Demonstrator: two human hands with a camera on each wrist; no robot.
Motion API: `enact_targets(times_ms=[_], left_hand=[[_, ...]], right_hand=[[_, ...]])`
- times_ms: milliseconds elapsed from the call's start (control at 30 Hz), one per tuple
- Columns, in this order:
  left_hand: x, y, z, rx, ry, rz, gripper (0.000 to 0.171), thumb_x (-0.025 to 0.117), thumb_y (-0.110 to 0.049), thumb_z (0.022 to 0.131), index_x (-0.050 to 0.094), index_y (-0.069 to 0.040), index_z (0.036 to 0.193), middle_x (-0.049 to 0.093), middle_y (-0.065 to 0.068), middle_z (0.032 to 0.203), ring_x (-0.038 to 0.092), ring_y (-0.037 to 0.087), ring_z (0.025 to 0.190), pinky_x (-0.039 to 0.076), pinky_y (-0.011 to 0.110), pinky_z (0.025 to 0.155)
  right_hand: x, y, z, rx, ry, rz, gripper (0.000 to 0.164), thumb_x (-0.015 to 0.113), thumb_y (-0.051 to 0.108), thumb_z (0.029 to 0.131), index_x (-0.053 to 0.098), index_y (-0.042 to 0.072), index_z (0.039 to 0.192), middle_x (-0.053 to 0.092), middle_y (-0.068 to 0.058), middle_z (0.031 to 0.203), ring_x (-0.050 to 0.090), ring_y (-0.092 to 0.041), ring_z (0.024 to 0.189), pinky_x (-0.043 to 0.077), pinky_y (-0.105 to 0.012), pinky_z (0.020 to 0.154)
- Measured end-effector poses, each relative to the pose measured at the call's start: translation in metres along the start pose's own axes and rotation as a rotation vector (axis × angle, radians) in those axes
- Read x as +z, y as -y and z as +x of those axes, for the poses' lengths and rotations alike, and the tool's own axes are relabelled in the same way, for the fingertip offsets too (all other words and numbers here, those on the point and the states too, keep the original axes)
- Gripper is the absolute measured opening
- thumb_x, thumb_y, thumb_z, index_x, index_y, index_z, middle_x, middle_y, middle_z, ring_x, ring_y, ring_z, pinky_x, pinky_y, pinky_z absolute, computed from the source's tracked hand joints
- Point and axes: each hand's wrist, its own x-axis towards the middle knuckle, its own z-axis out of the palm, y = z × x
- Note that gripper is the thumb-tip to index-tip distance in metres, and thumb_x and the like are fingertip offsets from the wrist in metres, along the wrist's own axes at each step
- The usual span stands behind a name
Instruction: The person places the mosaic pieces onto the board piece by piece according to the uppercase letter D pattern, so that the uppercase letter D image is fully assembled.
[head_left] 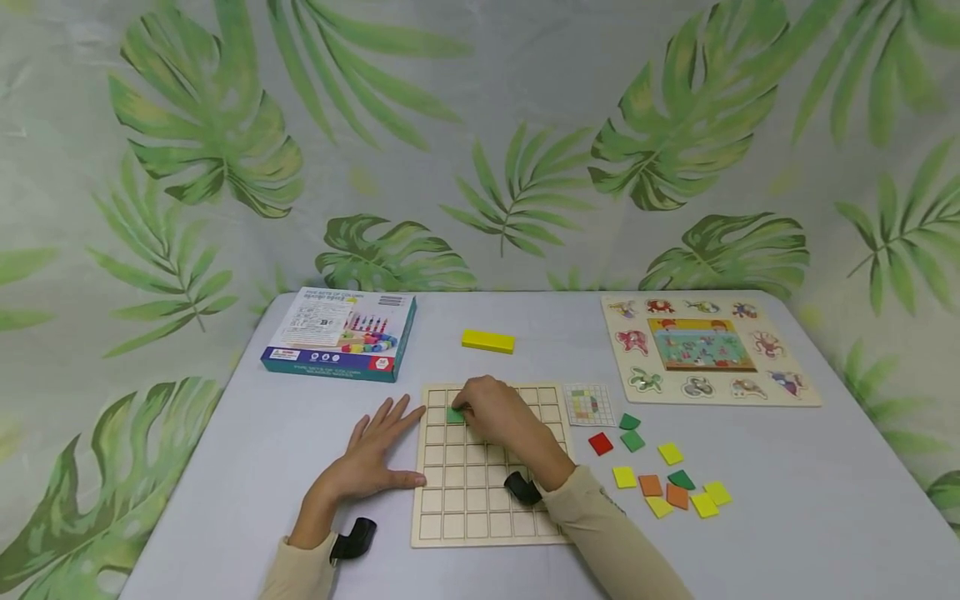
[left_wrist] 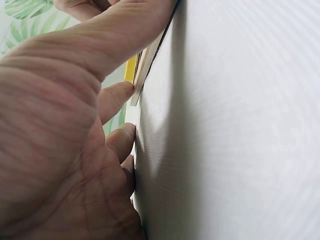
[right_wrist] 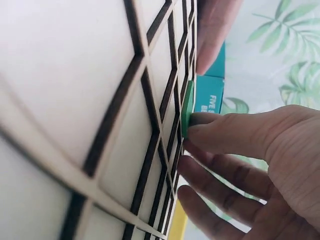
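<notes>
A wooden grid board with square cells lies in front of me. Spread wide, the fingers of my left hand rest at the board's left edge, the thumb and index fingertip on its rim. My right hand reaches over the upper part of the board. Its thumb and index finger pinch a green square tile at a cell in the upper left. In the right wrist view that tile stands slightly above the grid ridges, thumb tip against its near edge. The other right fingers curve loosely beside it.
Right of the board lie a small pattern card and loose tiles, including a red tile, a yellow tile and an orange tile. Farther back are a boxed bead set, a yellow block and a sea-animal puzzle.
</notes>
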Motion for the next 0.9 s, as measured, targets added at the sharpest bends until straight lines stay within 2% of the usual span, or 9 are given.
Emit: enact_targets(times_ms=[167, 467, 733, 900], left_hand=[[0.000, -0.001, 0.001, -0.009, 0.006, -0.004, 0.100, 0.086, -0.042, 0.075, 0.035, -0.016, 0.157, 0.014, 0.014, 0.168, 0.000, 0.040, 0.155, -0.007, 0.063, 0.120], [0.000, 0.000, 0.001, -0.019, 0.012, 0.008, 0.102, 0.087, -0.042, 0.074, 0.034, -0.017, 0.157, 0.013, 0.012, 0.169, -0.001, 0.039, 0.156, -0.006, 0.063, 0.120], [0.001, -0.003, 0.002, -0.008, 0.007, 0.009, 0.102, 0.086, -0.043, 0.075, 0.033, -0.018, 0.158, 0.013, 0.012, 0.169, -0.001, 0.040, 0.156, -0.006, 0.063, 0.120], [0.000, -0.001, 0.000, -0.024, 0.003, 0.010, 0.103, 0.087, -0.042, 0.073, 0.033, -0.017, 0.158, 0.013, 0.014, 0.169, -0.001, 0.041, 0.155, -0.006, 0.064, 0.120]], right_hand=[[-0.001, -0.001, -0.003, 0.011, 0.010, 0.004, 0.021, 0.066, 0.003, 0.093, 0.079, 0.010, 0.109, 0.071, -0.004, 0.111, 0.067, -0.022, 0.104, 0.059, -0.034, 0.081], [0.003, -0.005, -0.003, -0.007, 0.029, -0.019, 0.020, 0.066, 0.014, 0.096, 0.076, 0.011, 0.112, 0.068, -0.005, 0.111, 0.063, -0.020, 0.095, 0.055, -0.031, 0.074], [-0.011, -0.009, -0.013, 0.028, 0.048, 0.032, 0.026, 0.066, 0.015, 0.095, 0.072, 0.006, 0.119, 0.067, -0.011, 0.123, 0.063, -0.029, 0.113, 0.056, -0.042, 0.091], [-0.024, -0.011, -0.024, 0.050, 0.040, 0.034, 0.029, 0.068, 0.019, 0.095, 0.070, 0.006, 0.121, 0.066, -0.011, 0.126, 0.062, -0.030, 0.115, 0.055, -0.043, 0.092]])
